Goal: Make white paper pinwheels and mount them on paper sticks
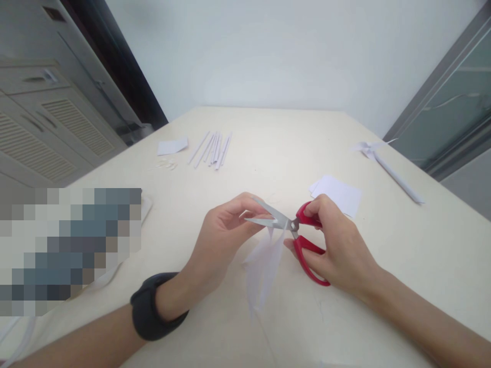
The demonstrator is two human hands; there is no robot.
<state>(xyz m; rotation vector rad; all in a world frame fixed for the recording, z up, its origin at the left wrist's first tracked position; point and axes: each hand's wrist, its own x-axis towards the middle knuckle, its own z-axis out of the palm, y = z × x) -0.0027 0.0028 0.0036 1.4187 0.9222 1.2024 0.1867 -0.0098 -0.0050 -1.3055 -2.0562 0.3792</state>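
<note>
Red-handled scissors (312, 260) are in my right hand (341, 245), thumb and fingers through the loops. Their blades stand apart and point left, toward my left hand (226, 230). My left fingers pinch the top of a thin white paper piece (264, 266) that hangs down in folded, pointed strips. The paper's top lies close to the blades near the pivot; whether it is being cut I cannot tell. From its lower end a thin pale strand runs down toward the table's front.
White paper sheets (341, 191) lie beyond my right hand. Several rolled paper sticks (215, 148), a small paper stack (172, 146) and small pale bits (166, 163) lie farther back. A paper pinwheel on a stick (397, 176) rests at right. A pixelated object (72, 240) occupies the left.
</note>
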